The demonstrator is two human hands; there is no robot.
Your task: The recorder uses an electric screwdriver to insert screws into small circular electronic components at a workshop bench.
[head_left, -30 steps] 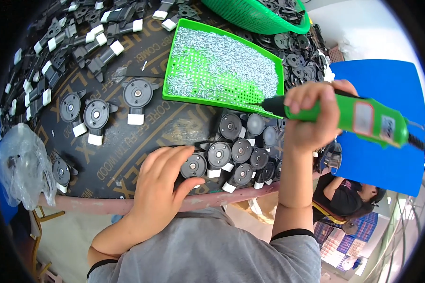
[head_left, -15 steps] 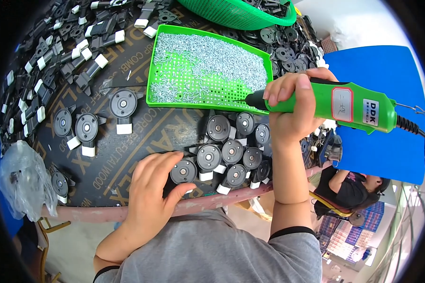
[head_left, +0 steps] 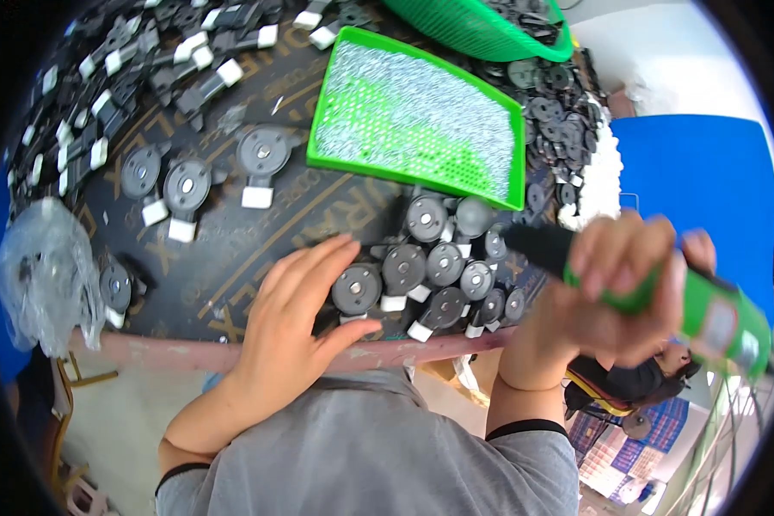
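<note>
On the near part of the table my left hand (head_left: 297,301) curves around a round black plastic part (head_left: 355,290) with a white tab. Its fingers lie on the far side and its thumb on the near side. My right hand (head_left: 619,275), blurred by motion, is wrapped around a green electric screwdriver (head_left: 718,322). The tool's dark nose points left toward a cluster of similar round parts (head_left: 445,264); its tip is too smeared to make out. Beyond the cluster, a green tray (head_left: 404,178) holds a great many small silver screws (head_left: 421,95).
More round parts (head_left: 187,185) lie at the left, near a clear plastic bag (head_left: 47,267). Black pieces with white ends (head_left: 202,86) cover the far left. A green basket (head_left: 464,30) stands at the back. Another person (head_left: 632,383) sits at the lower right.
My right hand and the screwdriver have moved from the tray's corner toward me and to the right, the nose now lower. The left hand stays around its part. The whole view has shifted slightly.
</note>
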